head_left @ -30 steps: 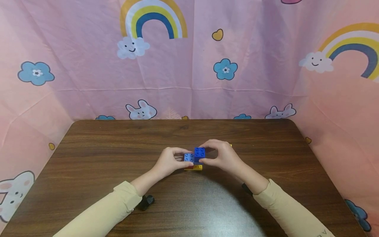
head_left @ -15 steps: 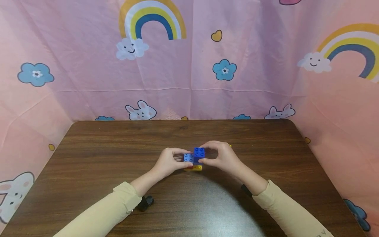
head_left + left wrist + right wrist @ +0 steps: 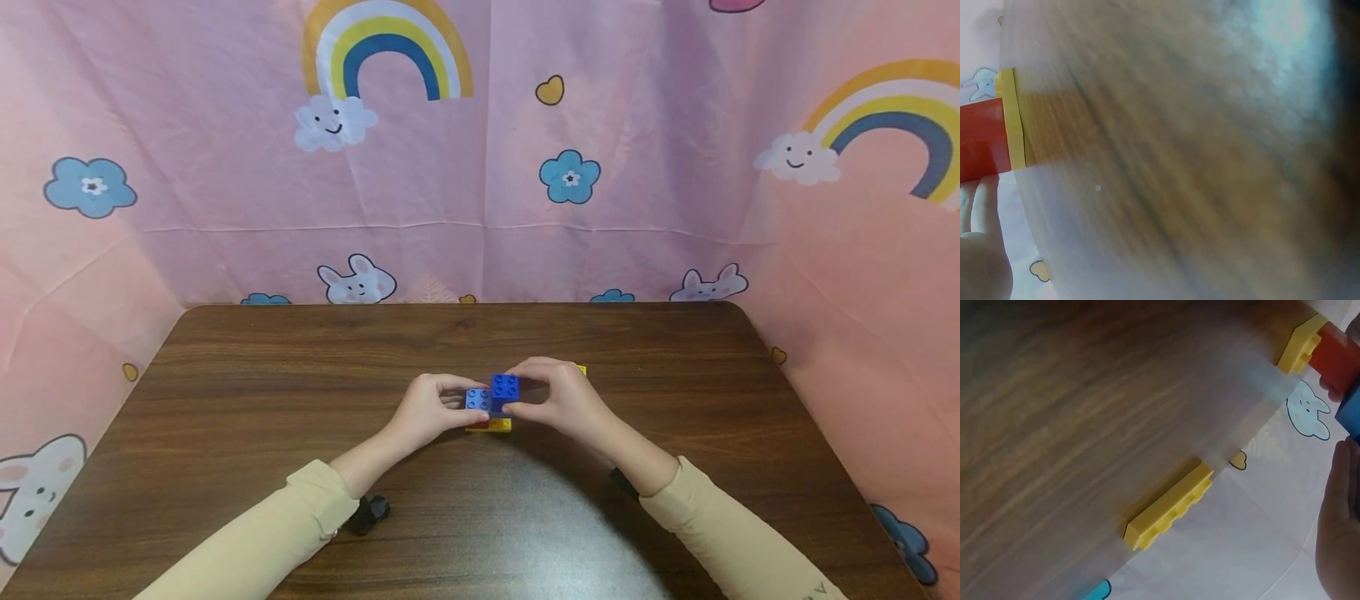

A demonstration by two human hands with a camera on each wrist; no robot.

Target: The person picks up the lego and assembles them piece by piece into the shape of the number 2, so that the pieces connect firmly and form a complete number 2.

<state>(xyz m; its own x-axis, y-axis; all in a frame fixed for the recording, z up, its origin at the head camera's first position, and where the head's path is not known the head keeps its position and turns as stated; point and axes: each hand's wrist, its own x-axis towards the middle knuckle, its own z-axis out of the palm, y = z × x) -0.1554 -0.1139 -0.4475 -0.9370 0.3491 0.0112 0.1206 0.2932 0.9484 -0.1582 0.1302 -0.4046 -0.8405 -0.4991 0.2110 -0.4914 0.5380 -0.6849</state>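
In the head view, a small stack stands mid-table between both hands. At its base lies a yellow brick (image 3: 500, 425), with a red brick (image 3: 984, 140) on its left part. Above the red one sits a light blue brick (image 3: 477, 400) with bare studs showing. My left hand (image 3: 426, 410) holds it from the left between thumb and fingers. A dark blue brick (image 3: 506, 392) rises higher on the right, and my right hand (image 3: 567, 397) pinches it between thumb and fingers. A lighter blue edge shows below that dark brick. My hands partly hide the stack's sides.
A second long yellow brick (image 3: 1169, 506) lies on the table, mostly hidden behind my right hand in the head view. A black wrist device (image 3: 367, 514) shows under the left cuff. Pink printed cloth (image 3: 442, 183) hangs along the edges of the brown table (image 3: 285, 358).
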